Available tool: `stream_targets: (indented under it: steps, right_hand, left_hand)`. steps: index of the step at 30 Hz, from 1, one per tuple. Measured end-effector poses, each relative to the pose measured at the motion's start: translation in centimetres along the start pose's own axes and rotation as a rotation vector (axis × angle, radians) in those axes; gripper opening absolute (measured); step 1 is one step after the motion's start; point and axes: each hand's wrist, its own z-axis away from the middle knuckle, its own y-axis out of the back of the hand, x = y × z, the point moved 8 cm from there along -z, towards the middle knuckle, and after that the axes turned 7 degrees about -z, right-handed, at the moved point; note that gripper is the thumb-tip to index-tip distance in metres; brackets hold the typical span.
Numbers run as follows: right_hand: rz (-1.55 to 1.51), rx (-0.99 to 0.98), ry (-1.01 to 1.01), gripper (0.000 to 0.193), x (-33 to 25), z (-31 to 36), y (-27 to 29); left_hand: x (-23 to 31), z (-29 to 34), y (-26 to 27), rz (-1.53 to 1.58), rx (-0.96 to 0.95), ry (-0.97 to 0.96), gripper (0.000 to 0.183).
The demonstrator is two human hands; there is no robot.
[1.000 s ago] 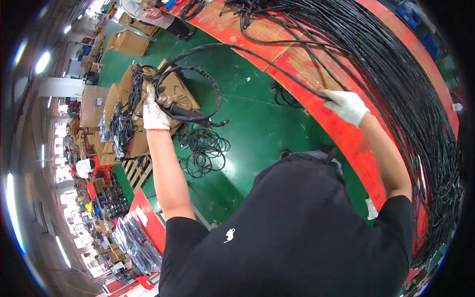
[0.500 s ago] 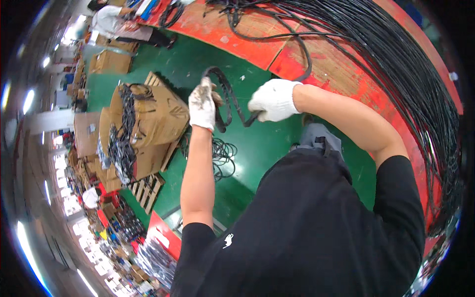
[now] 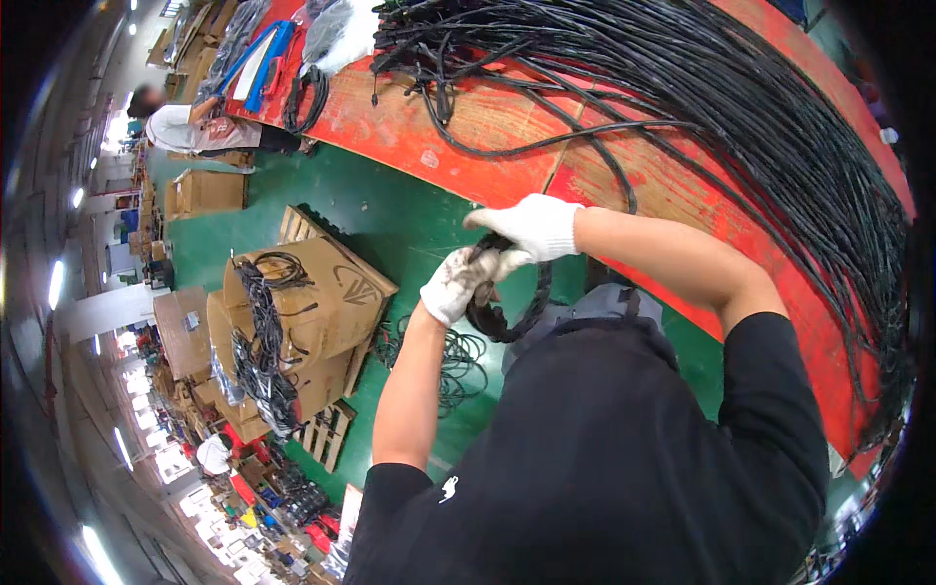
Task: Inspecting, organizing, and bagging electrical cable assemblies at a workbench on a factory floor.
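Both my hands wear white knit gloves and meet in front of me, off the table's near edge. My left hand (image 3: 458, 283), its glove stained dark on the fingers, is closed around a coiled black cable (image 3: 502, 327). Against it, my right hand (image 3: 529, 231) grips the upper part of the same coil. The loop of the cable hangs below my fingers, close to my clothing. Where exactly the fingertips press is partly hidden by the gloves. Beyond my right hand a large bundle of long black cables (image 3: 721, 88) lies along the red table (image 3: 390, 122).
Cardboard boxes (image 3: 331, 292) with black cables draped over them stand on a wooden pallet (image 3: 297, 226) at the left. Loose coiled cables (image 3: 458, 370) lie on the green floor (image 3: 341, 185). A co-worker (image 3: 185, 129) stands at the table's far left end, near a blue item (image 3: 270, 68).
My hands have come together from apart, the left moving right and down. The cable, loosely looped before, is now gathered into a tighter coil. The view has shifted slightly.
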Motion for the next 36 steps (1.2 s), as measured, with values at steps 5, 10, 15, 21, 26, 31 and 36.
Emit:
stream_targets:
  steps: [5, 10, 15, 21, 26, 31, 36]
  right_hand:
    - [0.044, -0.073, -0.155, 0.034, 7.9, -0.5, 0.7]
    - [0.368, 0.088, -0.029, 0.017, 16.7, -4.9, 4.3]
    - [0.469, 0.167, -0.116, 0.024, 20.6, -16.8, 6.9]
    - [0.310, 0.353, -0.364, 0.041, 19.1, -21.3, 15.3]
    - [-0.029, 0.695, -0.381, 0.019, 12.7, -13.4, 23.8]
    - [-0.373, 0.942, -0.314, 0.017, 5.4, -7.5, 27.5]
    - [-0.227, 1.023, -0.332, 0.018, 4.0, -2.6, 27.3]
  left_hand:
    - [0.6, 6.2, 10.2, -0.204, 0.115, 0.124, 0.041]
    - [-1.0, 16.3, 24.8, 0.138, 0.620, 0.041, 0.047]
    - [-3.2, 22.6, 37.1, 0.291, 0.907, -0.302, 0.045]
    - [-9.1, 20.8, 47.8, 0.302, 1.166, -0.020, 0.022]
    - [-10.3, 11.4, 52.2, 0.356, 0.923, -0.045, 0.022]
    - [-8.1, 3.7, 53.4, 0.543, 0.842, -0.224, 0.029]
    - [-5.9, 0.9, 51.6, 0.621, 0.737, -0.312, 0.027]
